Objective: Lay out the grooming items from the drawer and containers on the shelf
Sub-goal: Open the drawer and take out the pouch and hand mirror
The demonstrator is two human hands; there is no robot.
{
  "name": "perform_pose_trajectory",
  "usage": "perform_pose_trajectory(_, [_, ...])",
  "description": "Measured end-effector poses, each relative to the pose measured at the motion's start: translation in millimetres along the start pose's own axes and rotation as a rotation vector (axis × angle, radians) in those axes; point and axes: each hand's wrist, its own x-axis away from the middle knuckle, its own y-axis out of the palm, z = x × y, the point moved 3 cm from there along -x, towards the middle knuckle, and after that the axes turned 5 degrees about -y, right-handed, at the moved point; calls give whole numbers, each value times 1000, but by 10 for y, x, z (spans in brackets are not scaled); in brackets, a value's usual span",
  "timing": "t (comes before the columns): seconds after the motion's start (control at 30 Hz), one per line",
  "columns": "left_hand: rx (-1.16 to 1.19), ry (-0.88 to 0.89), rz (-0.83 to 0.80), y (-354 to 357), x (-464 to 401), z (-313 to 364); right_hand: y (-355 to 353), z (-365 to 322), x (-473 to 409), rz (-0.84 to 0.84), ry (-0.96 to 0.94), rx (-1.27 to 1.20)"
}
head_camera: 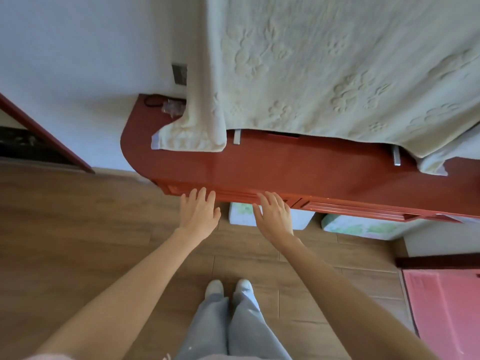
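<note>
Both hands reach for the red shelf [298,165] — the left hand [198,213] and right hand [274,216] with fingers released, holding nothing, tips at the closed drawer [233,195] front — so opening it likely comes next; no grooming items show.

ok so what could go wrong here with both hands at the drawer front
The cream blanket drapes onto the red shelf top, covering much of the laying-out space, so items might end up on cloth. Both the left hand and the right hand are open with straight fingers against the drawer front; no handle shows, so they may slip.
</note>
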Motion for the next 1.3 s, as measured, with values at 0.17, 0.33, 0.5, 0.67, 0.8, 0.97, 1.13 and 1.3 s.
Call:
perform_pose_trajectory(0.17, [240,-175,-142,466,-37,-19,495,53,-98,-117,73,-208])
perform_pose_trajectory(0.33, [1069,-557,-339,904,-257,-53,895,104,-276,-230,419,-710])
perform_pose_trajectory(0.5, [1853,-1060,-436,1177,-632,-88,1272,272,-547,-44,1111,-1732])
perform_pose_trajectory(0.67, [2304,-1184,-402,1417,-943,-90,1451,402,-774,194,1284,-2179])
perform_pose_trajectory(0.8, [2435,-1200,-383,1546,-1020,-25,1581,396,-820,209,1318,-2215])
perform_pose_trajectory(0.97, [2556,-1181,-340,1660,-1069,42,1686,400,-908,231,1262,-2258])
perform_pose_trajectory(1.13, [2633,-1242,-326,1695,-1006,71,1647,336,-945,214,1215,-2292])
perform_pose_trajectory(1.3, [2634,-1237,-330,1748,-820,42,1711,334,-732,194,1194,-2352])
